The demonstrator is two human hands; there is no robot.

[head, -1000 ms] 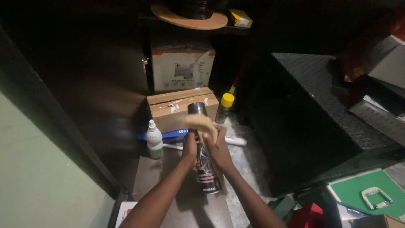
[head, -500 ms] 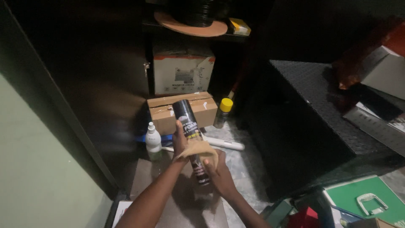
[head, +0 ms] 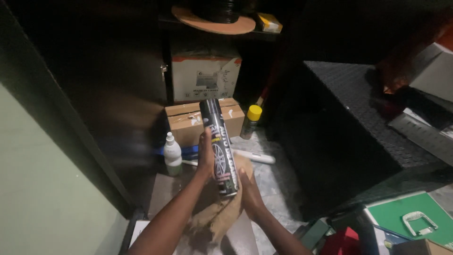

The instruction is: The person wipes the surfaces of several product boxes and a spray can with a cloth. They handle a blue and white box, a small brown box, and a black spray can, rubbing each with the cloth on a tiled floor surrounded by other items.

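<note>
The left hand (head: 205,158) is wrapped around a black spray can (head: 218,146), holding it tilted with its top leaning away from the person — fingers closed on the can's middle. The right hand (head: 249,191) sits just below and beside the can's lower end, pressing a tan cloth (head: 222,212) against it; the cloth hangs down beneath both hands. Just beyond the grip stands a taped cardboard box (head: 186,123), with a yellow-capped can (head: 251,121) off to its right. To the left of the grip stands a small white bottle (head: 172,153), and a white tube (head: 255,157) lies behind the right hand.
</note>
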